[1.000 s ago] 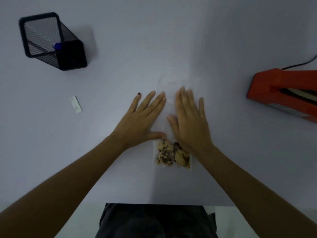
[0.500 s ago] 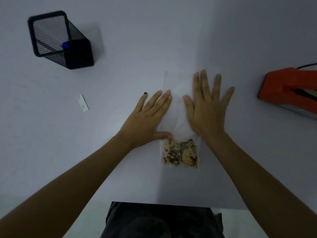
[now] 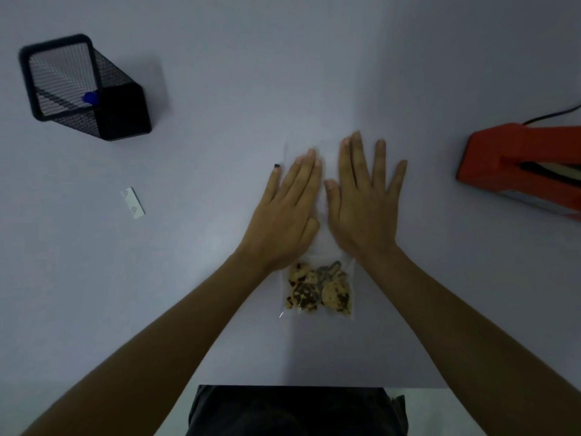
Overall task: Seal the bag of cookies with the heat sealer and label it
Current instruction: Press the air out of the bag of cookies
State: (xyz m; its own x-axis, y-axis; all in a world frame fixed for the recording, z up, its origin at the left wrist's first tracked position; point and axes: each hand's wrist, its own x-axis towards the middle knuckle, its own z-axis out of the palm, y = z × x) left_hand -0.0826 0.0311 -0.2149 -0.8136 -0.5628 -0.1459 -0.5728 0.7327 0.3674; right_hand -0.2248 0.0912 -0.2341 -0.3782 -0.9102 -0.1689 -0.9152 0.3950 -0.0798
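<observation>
The left hand is lying palm down with straight fingers close together, pressing on the empty upper part of the clear bag; the right hand is lying flat beside it with fingers spread, pressing on the same clear film, its outer fingers reaching past the bag edge onto the desk. Neither hand is gripping anything; both are resting flat, thumbs nearly meeting over the middle of the bag. The bag is lying flat on the desk directly in front of the person, its mouth pointing away. The cookies are sitting bunched at the near, closed end, just below both wrists; the far portion is holding nothing visible. Judged from this, the step in hand is flattening the film and pushing air out ahead of sealing; no seal or label is showing on the bag yet. The next move is calling for lifting the bag by its open end, keeping the cookies settled low, and carrying the mouth to the red heat sealer, which is sitting well apart at the right edge with its cord trailing off. A small white label is lying on the desk to the left. Beyond it, a black mesh pen holder is holding a blue-capped pen.
</observation>
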